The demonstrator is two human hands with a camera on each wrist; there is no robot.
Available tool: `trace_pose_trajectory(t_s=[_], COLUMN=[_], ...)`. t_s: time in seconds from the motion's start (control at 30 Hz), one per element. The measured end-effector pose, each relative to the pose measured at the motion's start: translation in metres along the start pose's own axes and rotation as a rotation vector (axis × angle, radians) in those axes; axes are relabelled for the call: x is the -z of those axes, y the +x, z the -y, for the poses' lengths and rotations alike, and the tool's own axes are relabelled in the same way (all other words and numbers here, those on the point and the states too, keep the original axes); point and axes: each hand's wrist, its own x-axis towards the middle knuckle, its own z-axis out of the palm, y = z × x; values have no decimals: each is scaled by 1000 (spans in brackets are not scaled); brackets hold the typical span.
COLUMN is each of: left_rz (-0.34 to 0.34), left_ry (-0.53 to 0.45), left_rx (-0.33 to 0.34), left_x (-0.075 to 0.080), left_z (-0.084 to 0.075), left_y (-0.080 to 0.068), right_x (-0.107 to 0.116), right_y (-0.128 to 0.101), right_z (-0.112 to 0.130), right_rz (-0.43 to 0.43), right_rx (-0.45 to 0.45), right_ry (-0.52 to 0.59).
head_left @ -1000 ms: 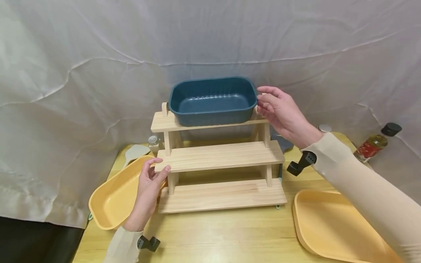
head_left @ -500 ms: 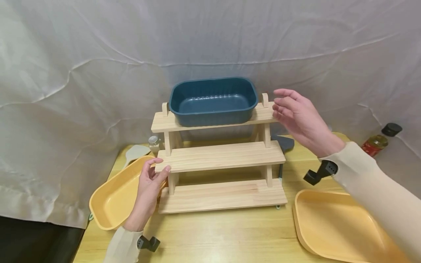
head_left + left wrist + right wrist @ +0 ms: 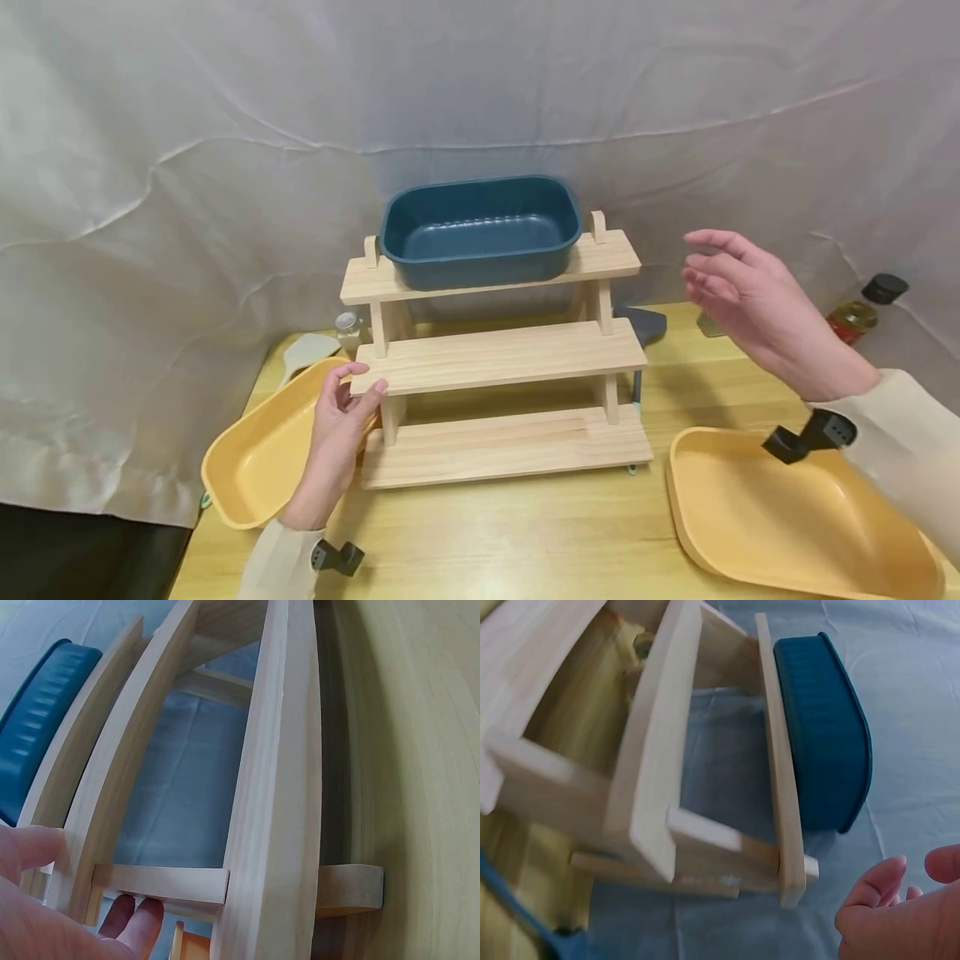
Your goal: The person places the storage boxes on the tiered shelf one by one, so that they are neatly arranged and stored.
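Note:
A three-tier wooden display shelf (image 3: 502, 358) stands on the table, its tiers stepped up toward the back. On its top tier sits a dark blue plastic bin (image 3: 483, 271), upright, with nothing seen inside. My left hand (image 3: 336, 437) grips the left end of the middle tier. In the left wrist view its thumb lies against the board (image 3: 112, 772) and fingers reach in beneath it. Right of the shelf, my right hand (image 3: 765, 312) hangs in the air with loosely bent fingers, holding nothing. The right wrist view shows it apart from the blue bin (image 3: 821, 735).
One yellow bin (image 3: 258, 467) lies aslant by the left forearm; another yellow bin (image 3: 780, 508) sits front right. A pale spatula (image 3: 309, 350) and a small jar (image 3: 348, 332) are back left. Behind the shelf's right side are a dark spatula (image 3: 647, 325) and a bottle (image 3: 855, 321).
My right hand has left the blue bin's right edge and moved away to the right and slightly down. The bin stays on the top tier, and the left hand keeps its grip.

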Motion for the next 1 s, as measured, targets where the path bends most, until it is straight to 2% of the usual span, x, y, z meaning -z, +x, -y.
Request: trace_pose_trajectory(t_s=[0.23, 0.43, 0.53, 0.6, 0.67, 0.83, 0.9, 1.0], left_rz=[12, 19, 21, 19, 16, 24, 25, 25], left_ry=[-9, 9, 20, 24, 27, 37, 39, 38], left_rx=[-3, 2, 8, 10, 11, -3, -9, -9], left_x=[-1, -2, -1, 1, 2, 1, -1, -2], left_z=[-3, -4, -4, -3, -4, -5, -4, -4], left_y=[0, -2, -3, -4, -4, -3, -3, -2], right_x=[43, 87, 109, 124, 144, 197, 212, 231], right_y=[-30, -60, -73, -79, -82, -86, -90, -96], right_z=[3, 6, 4, 2, -1, -8, -13, -24], right_rz=[-6, -16, -7, 21, 86, 179, 179, 200], right_rx=[71, 93, 143, 185, 215, 248, 253, 258], right_ry=[-36, -30, -4, 19, 60, -22, -82, -103])
